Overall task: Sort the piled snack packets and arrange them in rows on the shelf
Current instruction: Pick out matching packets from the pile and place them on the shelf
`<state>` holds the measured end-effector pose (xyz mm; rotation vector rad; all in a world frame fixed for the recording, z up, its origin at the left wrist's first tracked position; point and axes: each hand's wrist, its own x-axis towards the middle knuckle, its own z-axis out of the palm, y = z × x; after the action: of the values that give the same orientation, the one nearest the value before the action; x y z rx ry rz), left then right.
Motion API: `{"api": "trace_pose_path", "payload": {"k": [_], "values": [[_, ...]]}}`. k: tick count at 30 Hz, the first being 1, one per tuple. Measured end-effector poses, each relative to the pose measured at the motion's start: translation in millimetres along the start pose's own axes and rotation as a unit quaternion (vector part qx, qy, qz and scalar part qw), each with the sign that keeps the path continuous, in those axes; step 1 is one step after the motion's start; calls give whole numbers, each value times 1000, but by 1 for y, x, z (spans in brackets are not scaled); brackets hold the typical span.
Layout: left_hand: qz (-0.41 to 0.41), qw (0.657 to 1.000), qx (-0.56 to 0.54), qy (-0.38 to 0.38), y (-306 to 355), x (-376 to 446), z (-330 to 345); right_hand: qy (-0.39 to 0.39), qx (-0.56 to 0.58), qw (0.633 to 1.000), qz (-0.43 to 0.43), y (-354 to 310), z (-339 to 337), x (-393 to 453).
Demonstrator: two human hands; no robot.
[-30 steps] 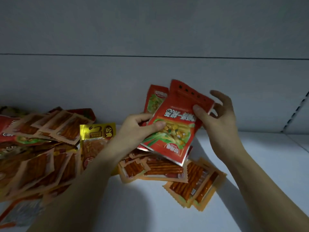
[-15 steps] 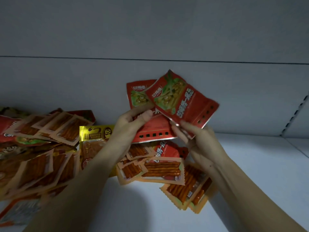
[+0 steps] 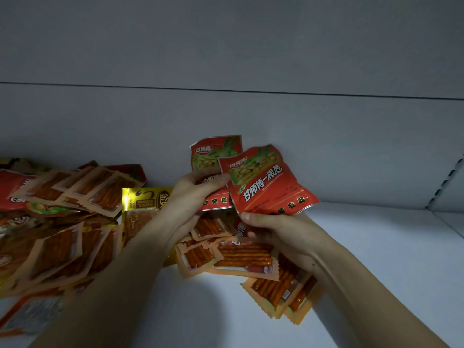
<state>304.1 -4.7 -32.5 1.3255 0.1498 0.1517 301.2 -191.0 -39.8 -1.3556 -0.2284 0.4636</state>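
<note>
My right hand pinches the bottom edge of a red snack packet with green vegetables printed on top, held upright and tilted right. Just behind and left of it, my left hand grips another red packet of the same kind, thumb across its front. Both packets overlap above the white shelf. Below the hands lie several orange packets of spicy sticks. A large pile of orange and red packets covers the shelf's left side, with a yellow packet at its right edge.
The grey back panel rises right behind the held packets. A slotted upright stands at the far right. Bare white shelf surface stretches to the right of my right arm and in front of the pile.
The right hand has turned its red packet upright, so that its green top now points up, and brought it lower against the left hand's packet. The pile has not moved.
</note>
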Motion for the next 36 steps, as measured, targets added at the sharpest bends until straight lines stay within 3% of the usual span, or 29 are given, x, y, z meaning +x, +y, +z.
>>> {"api": "trace_pose_path", "payload": {"k": [3,6,9,13,16,19,21,23,25,26,28,31,34,36], "values": [[-26,999,-22,-22,-1,-1,1,-23,-32,999,1,0,1,-2],[4,1000,-22,17,2,-1,-1,-59,-44,997,-10,-12,-4,-4],[83,994,29,59,6,-2,-7,-1,-38,998,-50,-23,-20,-1],[159,978,130,44,5,-6,-2,102,-66,988,-93,-21,-26,3],[166,977,136,-2,1,-9,3,147,-32,985,-89,-15,-19,6],[164,979,122,-28,-2,-10,7,143,-40,983,-104,-11,-12,6],[186,975,120,6,1,-9,5,176,-105,970,-132,-11,-14,5],[196,973,101,62,3,-4,-2,243,-250,926,-142,-10,-25,8],[190,974,77,100,2,-1,-8,245,-403,879,-69,-6,-31,9],[187,974,77,106,1,0,-8,215,-433,875,-13,-5,-30,9],[189,971,105,101,-3,-2,-5,146,-448,879,69,0,-25,8],[203,964,140,96,-6,-3,0,108,-420,898,71,-2,-25,8],[211,962,124,120,-7,-2,-1,124,-276,952,39,-13,-30,5],[224,957,110,144,-7,-2,-1,174,-211,962,4,-21,-35,4]]}}
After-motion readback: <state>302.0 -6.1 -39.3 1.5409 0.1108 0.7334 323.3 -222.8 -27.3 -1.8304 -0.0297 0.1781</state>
